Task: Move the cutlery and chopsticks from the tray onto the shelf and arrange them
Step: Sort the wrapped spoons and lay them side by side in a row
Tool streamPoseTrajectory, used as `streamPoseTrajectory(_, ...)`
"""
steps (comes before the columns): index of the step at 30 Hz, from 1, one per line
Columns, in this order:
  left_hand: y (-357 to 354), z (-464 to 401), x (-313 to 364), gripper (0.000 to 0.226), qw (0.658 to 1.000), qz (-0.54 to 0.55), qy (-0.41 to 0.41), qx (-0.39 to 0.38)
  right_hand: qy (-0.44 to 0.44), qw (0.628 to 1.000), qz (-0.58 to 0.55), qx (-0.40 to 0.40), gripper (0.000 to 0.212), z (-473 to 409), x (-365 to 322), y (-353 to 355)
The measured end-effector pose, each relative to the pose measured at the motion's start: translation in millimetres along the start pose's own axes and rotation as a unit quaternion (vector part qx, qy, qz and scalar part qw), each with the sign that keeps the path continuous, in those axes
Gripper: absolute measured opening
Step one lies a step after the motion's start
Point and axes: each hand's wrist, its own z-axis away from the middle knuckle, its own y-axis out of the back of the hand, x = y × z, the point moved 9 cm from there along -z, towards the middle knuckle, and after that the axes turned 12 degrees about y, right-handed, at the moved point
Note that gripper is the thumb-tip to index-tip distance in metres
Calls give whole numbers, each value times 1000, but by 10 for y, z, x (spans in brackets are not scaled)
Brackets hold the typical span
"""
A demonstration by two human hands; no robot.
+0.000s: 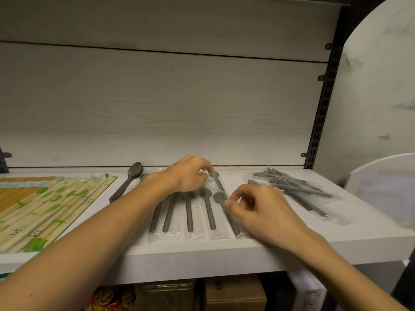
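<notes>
Several grey spoons in clear wrappers (189, 213) lie side by side on the white shelf (202, 250). My left hand (187, 173) reaches over their bowls, its fingertips pinching the bowl of a wrapped spoon (216, 176) near the back. My right hand (262, 209) pinches the rightmost wrapped spoon (220, 197) of the row just below its bowl. A loose pile of wrapped grey spoons (292, 187) lies on the shelf to the right. Bamboo chopsticks in printed sleeves (45, 205) cover the shelf's left part. The tray is not in view.
A stack of unwrapped grey spoons (129, 179) lies between the chopsticks and the row. A black slotted upright (323, 102) bounds the shelf's right end. A white curved object (386, 180) stands to the right. Cardboard boxes (233, 295) sit beneath the shelf.
</notes>
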Motion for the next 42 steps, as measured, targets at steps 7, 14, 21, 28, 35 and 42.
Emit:
streamPoseTrajectory(7,-122,145,77,27,999,-39,-23,-26,93,991,14,-93,29,42,-182,-181)
streamPoseTrajectory(14,25,177,243,27,998,-51,-42,21,89,991,85,-47,29,76,-3,179)
streamPoseTrajectory(21,-257,112,880,26,995,-51,-86,-11,1,991,133,-27,22,318,604,697)
streamPoseTrajectory(28,-522,32,1187,33,996,-39,-74,-40,-35,994,54,-89,32,427,874,525)
streamPoseTrajectory(35,-452,-4,1024,14,999,-20,14,20,-10,996,-25,-90,22,372,856,509)
streamPoseTrajectory(42,-464,49,1186,40,999,-6,53,10,10,992,-111,-53,24,402,881,673)
